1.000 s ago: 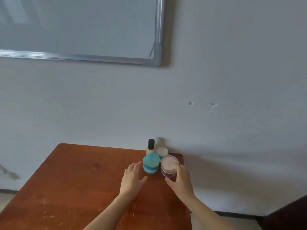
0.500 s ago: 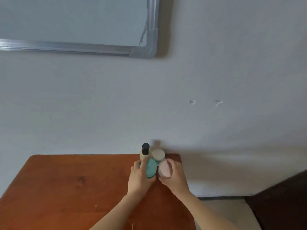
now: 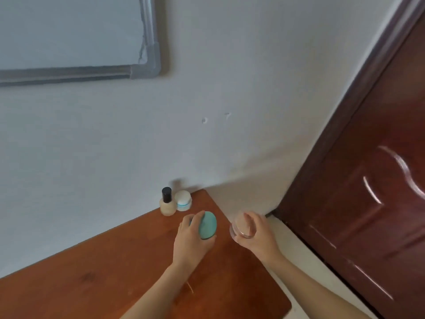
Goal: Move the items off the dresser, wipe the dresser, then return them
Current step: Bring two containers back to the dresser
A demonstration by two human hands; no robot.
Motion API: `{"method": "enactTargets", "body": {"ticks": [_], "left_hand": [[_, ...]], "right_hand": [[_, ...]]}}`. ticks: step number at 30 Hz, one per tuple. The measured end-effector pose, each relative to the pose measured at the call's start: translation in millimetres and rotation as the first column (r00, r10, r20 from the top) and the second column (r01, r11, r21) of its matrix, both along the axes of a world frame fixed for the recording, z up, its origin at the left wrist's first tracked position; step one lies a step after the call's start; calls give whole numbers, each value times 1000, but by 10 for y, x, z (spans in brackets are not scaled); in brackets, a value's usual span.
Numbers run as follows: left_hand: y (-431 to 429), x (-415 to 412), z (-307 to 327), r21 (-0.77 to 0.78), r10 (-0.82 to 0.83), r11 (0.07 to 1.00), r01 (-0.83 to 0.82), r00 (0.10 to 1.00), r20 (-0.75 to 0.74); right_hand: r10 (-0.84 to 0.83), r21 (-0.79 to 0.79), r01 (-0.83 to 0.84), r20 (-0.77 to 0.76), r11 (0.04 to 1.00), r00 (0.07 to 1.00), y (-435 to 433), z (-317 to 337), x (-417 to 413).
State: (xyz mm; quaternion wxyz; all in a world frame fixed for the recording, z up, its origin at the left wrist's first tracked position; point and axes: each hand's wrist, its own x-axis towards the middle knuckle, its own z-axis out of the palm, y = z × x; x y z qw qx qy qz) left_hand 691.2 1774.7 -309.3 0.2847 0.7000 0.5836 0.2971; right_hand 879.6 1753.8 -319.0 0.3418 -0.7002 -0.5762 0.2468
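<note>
Above the dresser (image 3: pixel 115 284), left hand (image 3: pixel 192 240) grips teal case (image 3: pixel 208 224); right hand (image 3: pixel 258 236) grips clear jar (image 3: pixel 241 227).

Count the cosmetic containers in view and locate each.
4. A black-capped bottle and a white jar stand at the dresser's back corner; the left hand grips a teal compact over the dresser; the right hand holds a clear pink jar at its right edge. None appears hidden.

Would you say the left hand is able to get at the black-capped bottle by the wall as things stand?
Probably not yet: the left hand is full, holding the teal compact. Nothing stands between it and the bottle.
</note>
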Motion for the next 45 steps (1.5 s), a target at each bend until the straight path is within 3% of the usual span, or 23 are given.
{"method": "enactTargets", "body": {"ticks": [6,12,16,23,29,33,35,45], "left_hand": [[-425,509,177,41,-265,964,263,964,38],[-975,1457,365,69,-498,864,499,867,-23],[-1726,2368,476,116,-645,760,640,765,4],[-3537,3943,482,88,-830,557,826,553,69],[-4877,4782,582,94,-949,308,947,299,104],[-5418,5255,605,75,-978,152,986,139,153],[-5622,5484,617,79,-980,116,990,101,172],[-6289,6910,641,100,-968,55,993,28,251]], "right_hand": [[-205,28,207,-50,978,977,-768,97,444],[-425,85,426,-26,901,905,-1750,238,1202],[-618,111,617,-28,779,786,-2885,277,1851],[-873,68,877,-89,476,480,-5138,371,2886],[-969,86,973,-107,215,224,-6688,448,3129],[-984,136,987,-141,86,105,-7282,536,3269],[-991,151,988,-127,24,43,-7502,537,3414],[-997,65,996,-47,-65,-62,-8265,644,4572]]}}
